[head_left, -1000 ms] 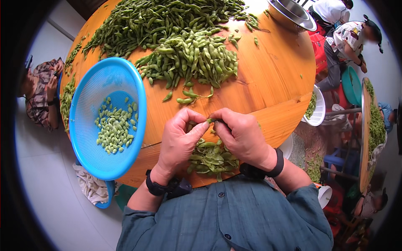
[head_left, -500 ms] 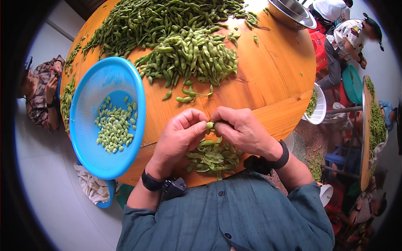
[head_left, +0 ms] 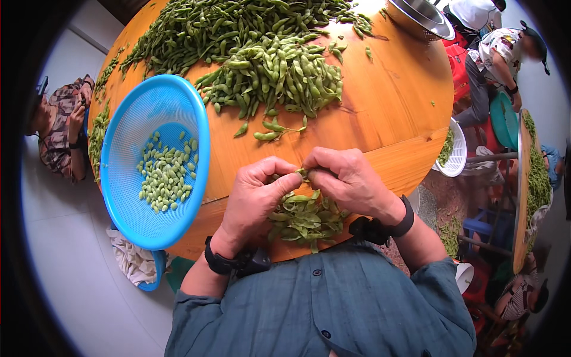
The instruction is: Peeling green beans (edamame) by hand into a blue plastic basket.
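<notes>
Close in front of my body, my left hand (head_left: 256, 189) and my right hand (head_left: 351, 181) meet fingertip to fingertip. Both pinch a green edamame pod (head_left: 302, 173), mostly covered by the fingers. Beneath them lies a small heap of flattened, split pods (head_left: 309, 223) at the table's near edge. To the left stands a blue plastic colander (head_left: 156, 237), tilted, with pale green shelled beans (head_left: 166, 172) on its bottom. Beyond my hands, a loose pile of full pods (head_left: 276, 74) runs into a larger, darker heap (head_left: 196, 30).
The round wooden table (head_left: 392, 113) carries metal bowls (head_left: 422, 18) at its far right edge. At left a person (head_left: 64, 128) sits by the table. On the right are a white basket (head_left: 457, 149), a teal basin (head_left: 504, 119), another pod-covered table (head_left: 523, 208) and several people.
Less of the pod shows between my fingertips than before; the pale green bit at my left thumb is now mostly hidden. The whole view has shifted slightly.
</notes>
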Action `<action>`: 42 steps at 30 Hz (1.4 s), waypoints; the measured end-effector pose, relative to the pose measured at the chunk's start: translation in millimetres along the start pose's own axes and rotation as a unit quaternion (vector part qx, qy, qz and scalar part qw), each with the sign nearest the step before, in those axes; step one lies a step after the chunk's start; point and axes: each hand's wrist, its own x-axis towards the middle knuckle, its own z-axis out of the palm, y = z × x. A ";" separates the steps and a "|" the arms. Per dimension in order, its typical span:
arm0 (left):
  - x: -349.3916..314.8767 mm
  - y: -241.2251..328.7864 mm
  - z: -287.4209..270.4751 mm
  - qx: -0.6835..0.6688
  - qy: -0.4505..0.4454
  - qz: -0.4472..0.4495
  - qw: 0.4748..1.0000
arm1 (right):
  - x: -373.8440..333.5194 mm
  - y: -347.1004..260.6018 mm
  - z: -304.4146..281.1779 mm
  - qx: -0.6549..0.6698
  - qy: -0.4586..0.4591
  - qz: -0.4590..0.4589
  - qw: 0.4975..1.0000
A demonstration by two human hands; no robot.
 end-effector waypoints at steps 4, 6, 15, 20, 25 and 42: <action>2.2 4.8 -10.5 -0.062 -0.039 -0.075 0.994 | 0.8 3.1 -3.5 0.002 -0.026 -0.009 1.000; 4.4 3.2 -11.9 -0.090 -0.047 -0.080 0.992 | 1.4 5.3 -2.8 0.017 -0.032 -0.018 0.999; 10.2 -4.6 -19.6 -0.104 -0.125 -0.119 0.980 | -0.1 5.5 3.7 0.109 0.023 0.037 0.993; 12.4 -10.0 -20.9 -0.132 -0.132 -0.132 0.974 | 0.3 9.0 5.1 0.064 0.032 -0.026 0.997; 11.5 -8.8 -15.2 -0.158 -0.107 -0.110 0.975 | -0.1 4.1 3.1 -0.007 0.048 -0.044 0.998; 12.6 -8.0 -13.5 -0.130 -0.125 -0.137 0.974 | 3.7 4.8 -1.4 -0.115 0.043 -0.179 0.976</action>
